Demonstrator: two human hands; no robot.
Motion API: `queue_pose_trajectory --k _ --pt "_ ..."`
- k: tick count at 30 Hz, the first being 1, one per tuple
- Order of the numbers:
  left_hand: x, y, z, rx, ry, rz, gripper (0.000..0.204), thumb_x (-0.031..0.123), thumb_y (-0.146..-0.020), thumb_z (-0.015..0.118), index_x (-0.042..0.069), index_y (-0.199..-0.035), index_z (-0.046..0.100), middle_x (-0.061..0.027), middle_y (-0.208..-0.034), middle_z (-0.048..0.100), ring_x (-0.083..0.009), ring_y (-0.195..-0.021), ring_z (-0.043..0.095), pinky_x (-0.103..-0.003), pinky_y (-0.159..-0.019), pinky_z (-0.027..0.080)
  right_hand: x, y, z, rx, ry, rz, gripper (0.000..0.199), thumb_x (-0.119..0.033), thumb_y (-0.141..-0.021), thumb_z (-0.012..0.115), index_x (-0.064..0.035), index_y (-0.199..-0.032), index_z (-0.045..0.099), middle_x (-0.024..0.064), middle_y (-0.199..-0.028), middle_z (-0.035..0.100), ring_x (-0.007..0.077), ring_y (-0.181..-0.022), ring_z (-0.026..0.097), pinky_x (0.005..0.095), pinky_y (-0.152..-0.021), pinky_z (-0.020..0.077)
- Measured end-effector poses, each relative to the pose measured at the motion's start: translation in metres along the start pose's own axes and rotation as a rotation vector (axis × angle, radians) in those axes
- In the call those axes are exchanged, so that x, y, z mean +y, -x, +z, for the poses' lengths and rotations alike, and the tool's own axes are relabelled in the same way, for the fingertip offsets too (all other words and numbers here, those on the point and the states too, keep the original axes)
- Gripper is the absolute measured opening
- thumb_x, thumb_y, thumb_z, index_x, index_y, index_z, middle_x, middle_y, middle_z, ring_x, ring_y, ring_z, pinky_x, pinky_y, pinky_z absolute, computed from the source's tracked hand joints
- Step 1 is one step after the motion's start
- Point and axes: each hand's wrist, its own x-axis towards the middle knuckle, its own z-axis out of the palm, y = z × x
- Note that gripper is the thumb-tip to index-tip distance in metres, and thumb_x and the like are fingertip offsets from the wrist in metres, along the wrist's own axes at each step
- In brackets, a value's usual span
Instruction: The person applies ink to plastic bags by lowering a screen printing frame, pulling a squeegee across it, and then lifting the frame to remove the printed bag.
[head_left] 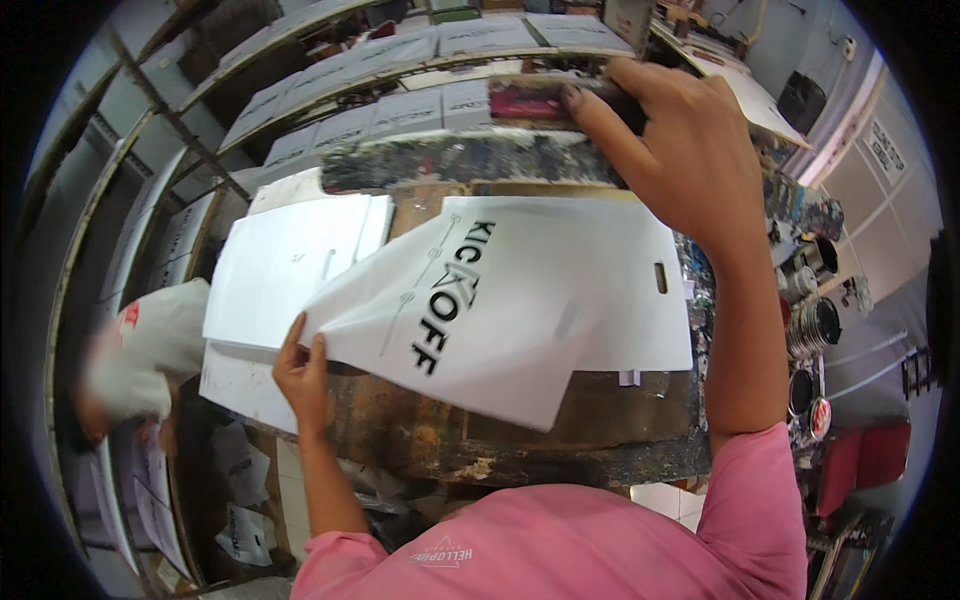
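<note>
My left hand [302,372] pinches one corner of a white flat bag [385,330] with black printed lettering, its sheet lifted and slanting. Under it, another white bag [630,300] with an oval handle slot lies on the paint-stained work table [400,430]. My right hand [690,140] is closed around a dark, paint-stained wooden bar [530,103] above the table's far side; its full shape is hidden. Just below that bar runs a long edge [430,160] crusted with dried paint. A stack of plain white sheets or bags [280,265] sits to the left.
Racks [300,100] holding rows of printed white bags stand at the back and left. A person in a white top [165,330] bends beside the left rack. Paint tins [815,325] line the table's right side, near a red chair [865,465]. Printed bags [245,535] lie low at left.
</note>
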Motion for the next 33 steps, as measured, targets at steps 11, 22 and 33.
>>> queue_pose_trajectory --k 11,22,33 --pt "-0.081 -0.166 -0.203 -0.084 -0.356 0.152 0.055 0.003 -0.090 0.072 0.002 -0.144 0.068 -0.0088 -0.113 0.075 -0.0153 -0.094 0.066 -0.027 -0.085 0.051 -0.014 0.024 -0.005 -0.054 0.024 0.044 0.046 -0.043 -0.101 0.066 0.0014 -0.107 0.074 0.0207 -0.097 0.073 0.0383 -0.088 0.065 0.0452 -0.089 0.0442" --pt "-0.021 -0.180 -0.162 0.399 -1.062 0.363 0.063 0.035 -0.096 0.078 0.000 -0.145 0.062 -0.0308 -0.136 0.066 -0.0413 -0.129 0.064 -0.045 -0.110 0.049 -0.023 0.034 -0.003 -0.062 -0.008 0.028 0.047 -0.041 -0.100 0.068 -0.0006 -0.124 0.070 0.0224 -0.101 0.074 0.0403 -0.095 0.067 0.0493 -0.090 0.0445" --pt "0.066 0.156 0.062 -0.577 1.120 -0.789 0.109 0.080 -0.103 0.040 -0.012 -0.157 0.019 -0.0347 -0.151 0.049 -0.0442 -0.148 0.049 -0.056 -0.125 0.040 -0.015 0.195 0.044 -0.798 -0.238 -0.105 0.037 -0.026 -0.093 0.075 -0.0109 -0.126 0.067 0.0165 -0.106 0.069 0.0406 -0.103 0.066 0.0533 -0.088 0.0514"
